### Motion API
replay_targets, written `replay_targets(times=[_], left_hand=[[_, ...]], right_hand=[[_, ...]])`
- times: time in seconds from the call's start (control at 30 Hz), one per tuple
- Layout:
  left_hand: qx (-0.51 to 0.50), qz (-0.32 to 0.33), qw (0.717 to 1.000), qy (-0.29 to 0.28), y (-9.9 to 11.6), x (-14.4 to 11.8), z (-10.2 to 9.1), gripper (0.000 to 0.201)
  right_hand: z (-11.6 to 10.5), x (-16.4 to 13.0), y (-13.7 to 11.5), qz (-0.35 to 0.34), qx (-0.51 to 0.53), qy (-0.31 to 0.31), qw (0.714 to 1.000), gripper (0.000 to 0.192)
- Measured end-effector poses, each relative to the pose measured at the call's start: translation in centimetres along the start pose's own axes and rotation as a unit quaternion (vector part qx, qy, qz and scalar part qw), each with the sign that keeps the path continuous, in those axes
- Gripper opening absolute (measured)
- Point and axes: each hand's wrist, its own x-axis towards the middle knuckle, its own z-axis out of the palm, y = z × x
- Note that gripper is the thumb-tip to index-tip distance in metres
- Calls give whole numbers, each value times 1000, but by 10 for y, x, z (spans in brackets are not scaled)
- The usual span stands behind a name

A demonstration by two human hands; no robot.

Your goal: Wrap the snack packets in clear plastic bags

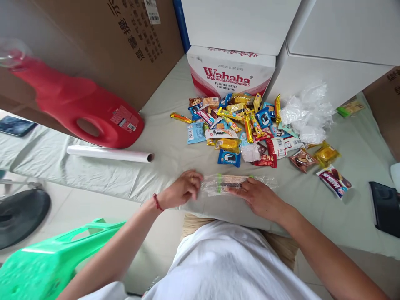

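In the head view a flat snack packet [233,181] with green edges and a dark middle band lies near the table's front edge. Clear plastic film [211,183] surrounds it and spreads past both ends. My right hand [261,198] holds the packet's right part against the table, thumb and fingers on the film. At the film's left end my left hand [184,188] is curled, its fingertips closed on the film's edge. Beyond both hands sits a pile of small wrapped snacks [233,121], with a blue packet [229,158] closest to the film.
A white film roll [109,153] and a red jug [93,108] lie to the left. Crumpled clear plastic [308,112] is at the right of the pile. Behind stands a Wahaha carton [229,73]. A dark phone [386,208] rests far right; a green stool [53,258] stands lower left.
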Motion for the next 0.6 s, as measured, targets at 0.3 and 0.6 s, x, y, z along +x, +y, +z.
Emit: replay_targets(times=[0.3,0.6], left_hand=[[138,-254,921,262,15,20,38,45],[-130,-307,925,183,68,51,36,18]], right_hand=[[-17,-9,-6,12,23,5,1000,56],[-11,-7,-11,23,52,17,998,51]])
